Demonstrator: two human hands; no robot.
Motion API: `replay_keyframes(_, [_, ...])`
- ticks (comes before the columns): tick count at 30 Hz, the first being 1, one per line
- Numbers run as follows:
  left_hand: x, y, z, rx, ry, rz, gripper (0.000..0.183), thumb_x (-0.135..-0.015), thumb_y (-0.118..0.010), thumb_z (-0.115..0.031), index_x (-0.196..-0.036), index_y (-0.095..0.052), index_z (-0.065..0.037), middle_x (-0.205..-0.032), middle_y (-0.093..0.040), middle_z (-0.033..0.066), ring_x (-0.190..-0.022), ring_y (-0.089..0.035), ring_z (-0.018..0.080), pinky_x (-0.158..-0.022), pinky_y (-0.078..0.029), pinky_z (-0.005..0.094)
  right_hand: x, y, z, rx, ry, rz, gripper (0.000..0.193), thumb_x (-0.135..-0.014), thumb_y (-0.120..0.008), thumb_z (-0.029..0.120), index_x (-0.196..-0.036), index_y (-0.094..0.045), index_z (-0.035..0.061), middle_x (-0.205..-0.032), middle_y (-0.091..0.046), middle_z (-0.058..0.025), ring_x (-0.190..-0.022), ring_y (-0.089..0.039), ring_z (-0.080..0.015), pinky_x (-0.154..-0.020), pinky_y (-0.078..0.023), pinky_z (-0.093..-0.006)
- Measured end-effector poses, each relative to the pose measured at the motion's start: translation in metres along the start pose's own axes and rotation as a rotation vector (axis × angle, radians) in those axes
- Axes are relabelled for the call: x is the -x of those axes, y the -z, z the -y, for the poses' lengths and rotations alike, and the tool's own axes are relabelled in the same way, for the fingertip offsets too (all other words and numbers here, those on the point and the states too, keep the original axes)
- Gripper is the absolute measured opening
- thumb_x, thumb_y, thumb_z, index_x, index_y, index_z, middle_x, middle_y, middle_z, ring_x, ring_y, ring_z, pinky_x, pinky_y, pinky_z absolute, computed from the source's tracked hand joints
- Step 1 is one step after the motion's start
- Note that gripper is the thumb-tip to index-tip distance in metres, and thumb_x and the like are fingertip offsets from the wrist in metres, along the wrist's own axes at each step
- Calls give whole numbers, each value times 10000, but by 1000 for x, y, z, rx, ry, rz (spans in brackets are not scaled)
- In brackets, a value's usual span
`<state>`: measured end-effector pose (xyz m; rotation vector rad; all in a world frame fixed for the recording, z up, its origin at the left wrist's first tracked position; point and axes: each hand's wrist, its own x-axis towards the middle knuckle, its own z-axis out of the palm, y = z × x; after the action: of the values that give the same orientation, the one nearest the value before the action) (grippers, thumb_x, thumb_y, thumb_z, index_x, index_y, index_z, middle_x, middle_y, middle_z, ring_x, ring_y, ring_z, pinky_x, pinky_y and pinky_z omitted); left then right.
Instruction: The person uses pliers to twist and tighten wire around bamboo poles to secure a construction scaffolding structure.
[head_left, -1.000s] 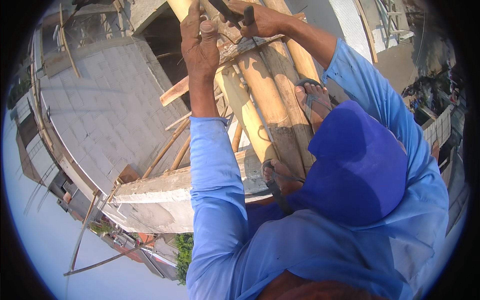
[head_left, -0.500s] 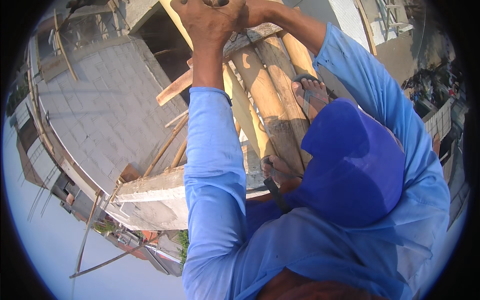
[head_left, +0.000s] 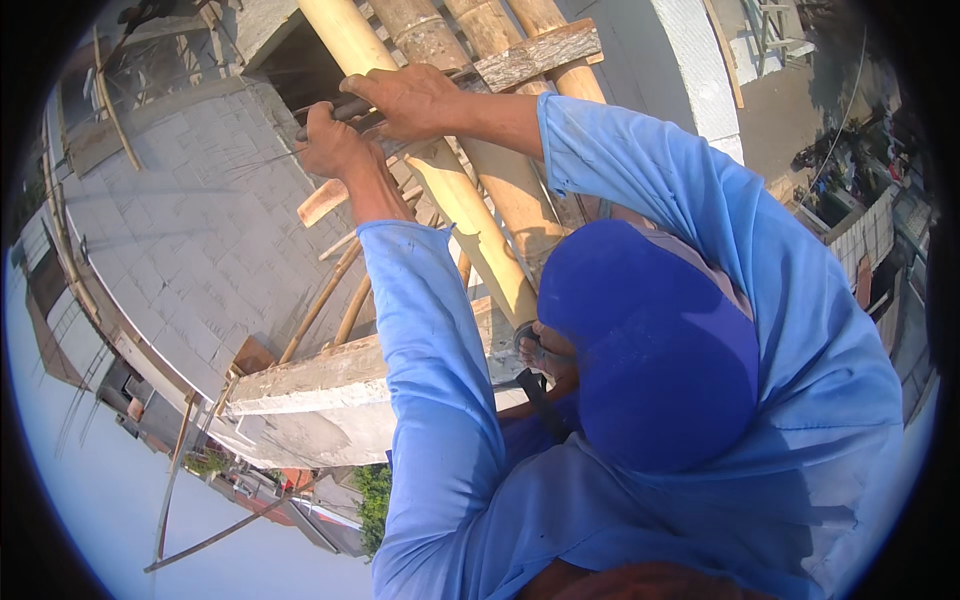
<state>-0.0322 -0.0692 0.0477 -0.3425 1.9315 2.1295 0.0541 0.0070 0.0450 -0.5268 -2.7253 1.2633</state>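
Both my hands are closed around a dark, rod-like tool (head_left: 350, 110), whose exact kind I cannot make out. My left hand (head_left: 340, 152) is a fist at its left end, with thin wires (head_left: 265, 160) sticking out beside it. Just to the right, my right hand (head_left: 408, 100) wraps its fingers over the tool, above a pale yellow bamboo pole (head_left: 465, 215). Browner bamboo poles (head_left: 505, 185) run alongside that pole. A rough wooden crosspiece (head_left: 540, 55) lies across them, partly hidden by my right hand and forearm.
My sandalled foot (head_left: 545, 352) rests by the yellow pole's near end, beside my bent knee in dark blue cloth (head_left: 650, 350). A concrete ledge (head_left: 310, 388) and a grey block surface (head_left: 180, 230) lie left. Thin poles (head_left: 322, 300) lean there. A dark opening gapes beyond my hands.
Both hands have come down from the top edge, nearer to me and to the left. The dark tool and wires now show. My knee has shifted left, covering the farther foot.
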Motion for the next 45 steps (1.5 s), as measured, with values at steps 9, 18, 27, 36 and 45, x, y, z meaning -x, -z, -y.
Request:
replay_keyframes(9, [37, -45, -23, -168, -202, -78, 206, -708, -661, -68, -780, -486, 12, -652, -529, 91, -530, -533, 179, -456, -451, 298, 3, -5, -9, 329, 140, -343, 556, -675, -704, 186, -1158, -452, 78, -1016, -532, -105, -935, -588, -267, -774, -440, -378])
replay_keyframes(18, [32, -86, -55, 17, -223, 1073, 376, -697, -710, -126, -987, -528, 29, -988, -538, 175, -767, -586, 214, -627, -484, 323, 5, 61, -57, -499, 16, -114, 396, -684, -633, 140, -1046, -522, 22, -928, -616, -173, -883, -613, -341, -759, -479, -433])
replay_keyframes(27, [45, -82, -35, -672, -512, 96, 330, -725, -722, -179, -924, -580, 43, -854, -604, 114, -698, -608, 179, -608, -505, 288, -7, 47, -38, -265, 67, -120, 334, -688, -618, 163, -992, -589, 29, -927, -633, -171, -878, -619, -346, -749, -484, -437])
replay_keyframes(36, [-9, -4, -23, -2165, -154, 125, 326, -658, -788, -259, -917, -659, -106, -908, -663, 4, -806, -662, 136, -658, -543, 260, -36, 8, -4, 65, 93, 374, 367, -716, -666, 272, -1010, -649, 54, -906, -661, -188, -853, -635, -346, -725, -493, -430])
replay_keyframes(45, [36, -77, -33, -551, -395, 11, 258, -745, -676, -114, -918, -553, 33, -882, -603, 118, -753, -616, 219, -620, -503, 314, -22, 23, -29, -181, 108, -369, 420, -769, -656, 246, -1111, -512, 50, -952, -599, -196, -862, -591, -375, -734, -483, -421])
